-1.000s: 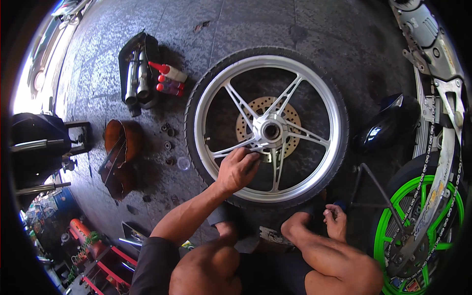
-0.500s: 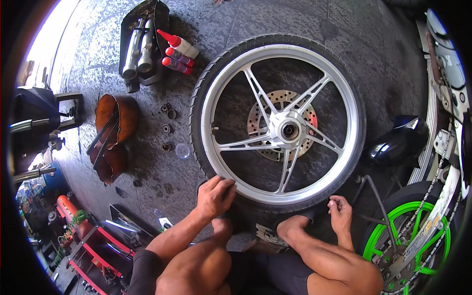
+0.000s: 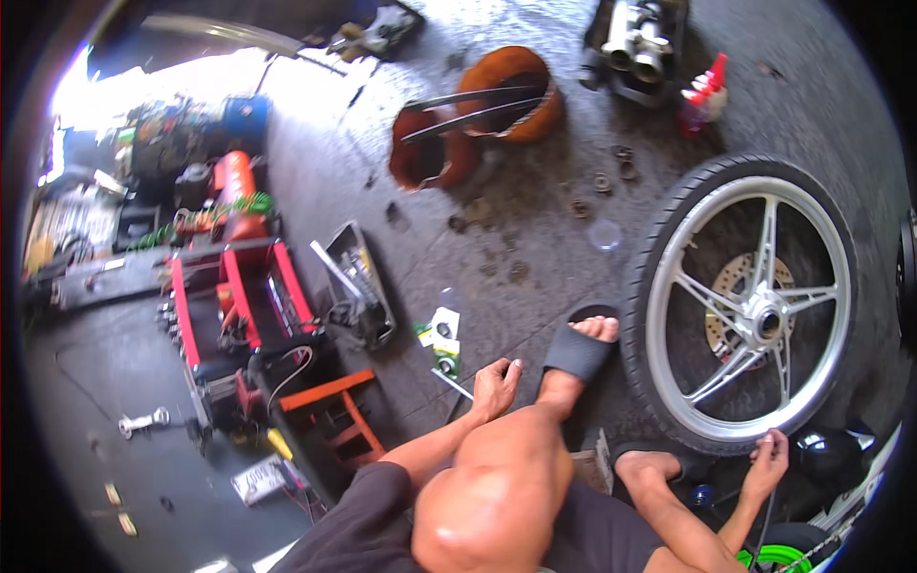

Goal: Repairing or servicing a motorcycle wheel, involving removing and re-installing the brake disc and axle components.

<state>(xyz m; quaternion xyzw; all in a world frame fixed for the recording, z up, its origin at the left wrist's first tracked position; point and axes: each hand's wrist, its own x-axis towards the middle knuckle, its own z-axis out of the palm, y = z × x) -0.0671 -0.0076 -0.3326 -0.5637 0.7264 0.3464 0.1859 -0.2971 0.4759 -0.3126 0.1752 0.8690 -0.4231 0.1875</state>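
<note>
My left hand (image 3: 498, 390) is over the floor beside my bent knee, its fingers loosely apart and empty. Just beyond it lie small green-and-white packets (image 3: 444, 346) and a thin light-coloured rod (image 3: 453, 385). On the right, my right hand (image 3: 767, 462) is at the near edge of a motorcycle wheel (image 3: 669, 390), its fingers curled with nothing visible in them. The wheel lies flat, with silver spokes, a black tyre and a drilled brake disc (image 3: 723, 328) under the hub. Whether the right fingertips touch the tyre I cannot tell. Motion blurs the picture.
An open tray of tools (image 3: 371, 329) and a red-framed stand (image 3: 239, 301) are on the left. Rust-brown containers (image 3: 516, 67), small round parts (image 3: 602, 183), a clear lid (image 3: 604, 235) and red-tipped bottles (image 3: 705, 100) sit farther away. A green-rimmed wheel (image 3: 778, 557) shows lower right.
The view has swung left, so the wheel appears farther right. My left hand has left the tyre edge for the floor near the packets. My right hand now appears at the tyre's near edge.
</note>
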